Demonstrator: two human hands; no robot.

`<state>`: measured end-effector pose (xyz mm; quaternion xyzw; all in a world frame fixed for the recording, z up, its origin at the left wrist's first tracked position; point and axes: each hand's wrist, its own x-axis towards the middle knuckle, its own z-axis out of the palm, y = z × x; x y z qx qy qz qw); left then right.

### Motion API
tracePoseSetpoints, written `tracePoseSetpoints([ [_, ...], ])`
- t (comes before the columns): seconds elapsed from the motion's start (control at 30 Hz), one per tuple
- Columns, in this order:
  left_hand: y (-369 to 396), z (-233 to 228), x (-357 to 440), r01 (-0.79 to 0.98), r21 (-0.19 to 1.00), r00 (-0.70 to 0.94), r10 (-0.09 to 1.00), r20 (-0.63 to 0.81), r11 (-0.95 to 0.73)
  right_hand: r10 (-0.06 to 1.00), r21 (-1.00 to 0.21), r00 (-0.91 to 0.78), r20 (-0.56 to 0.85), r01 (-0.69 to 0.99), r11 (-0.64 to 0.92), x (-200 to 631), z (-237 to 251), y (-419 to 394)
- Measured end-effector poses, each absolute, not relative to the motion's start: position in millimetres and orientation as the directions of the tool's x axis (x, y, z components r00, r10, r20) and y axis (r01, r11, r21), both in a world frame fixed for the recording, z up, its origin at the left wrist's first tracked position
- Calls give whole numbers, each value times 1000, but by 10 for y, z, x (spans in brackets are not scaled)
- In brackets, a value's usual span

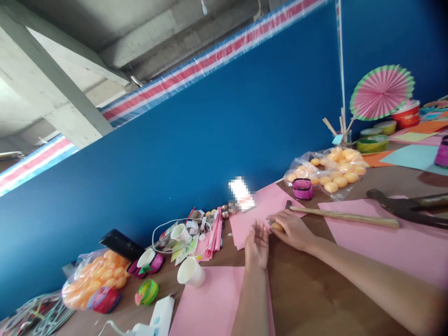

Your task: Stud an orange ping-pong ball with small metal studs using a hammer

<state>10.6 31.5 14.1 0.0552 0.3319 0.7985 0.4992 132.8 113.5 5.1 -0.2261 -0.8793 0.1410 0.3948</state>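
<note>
My left hand (257, 245) is palm up with its fingers loosely extended, and nothing shows in it. Just right of it, my right hand (290, 229) has its fingers curled over a small orange-tan rounded thing (277, 227), whose kind I cannot make out. Small shiny bits (270, 221) show at the fingertips. Both hands are above the brown table, near a pink paper sheet (241, 229). A hammer (343, 216) with a wooden handle lies right of my right hand.
Bags of orange balls (341, 170) lie at back right and far left. A paper cup (191, 272) stands on pink paper (210, 298), near a white power strip (162, 317). A dark heavy tool (392, 201) lies right. The blue partition (210, 140) borders the table behind.
</note>
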Motion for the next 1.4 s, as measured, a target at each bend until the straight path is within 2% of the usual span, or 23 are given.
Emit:
tracePoseSetpoints([
  [0.17, 304, 116, 100, -756, 579, -499, 841, -209, -305, 529, -449, -585, 614, 292, 844, 1349, 85, 1132],
  [0.3, 319, 69, 82, -712, 616, -539, 824, -173, -336, 529, -401, -604, 596, 347, 848, 1397, 113, 1118],
  [0.5, 348, 43, 60, -706, 610, -567, 803, -182, -360, 537, -350, -616, 577, 408, 843, 1429, 83, 1114],
  [0.63, 331, 80, 80, -666, 661, -589, 788, -181, -345, 551, -344, -616, 563, 431, 834, 1423, 31, 1147],
  [0.77, 322, 77, 113, -574, 738, -629, 768, -118, -356, 565, -408, -593, 573, 391, 825, 1406, 9, 1181],
  [0.87, 312, 53, 141, -391, 845, -686, 727, -4, -364, 605, -524, -507, 613, 312, 792, 1386, 28, 1185],
  [0.97, 287, 47, 170, -148, 960, -701, 710, 69, -239, 686, -679, -472, 554, 220, 700, 1372, 71, 1173],
  [1.03, 270, 53, 189, -47, 986, -685, 723, 83, -157, 711, -749, -501, 494, 171, 640, 1368, 95, 1167],
  [1.13, 269, 57, 206, -29, 989, -671, 736, 90, -147, 713, -780, -514, 477, 126, 613, 1361, 101, 1165],
  [1.4, 302, -14, 181, -153, 973, -668, 744, 25, -170, 684, -742, -555, 475, 165, 649, 1351, 68, 1140],
])
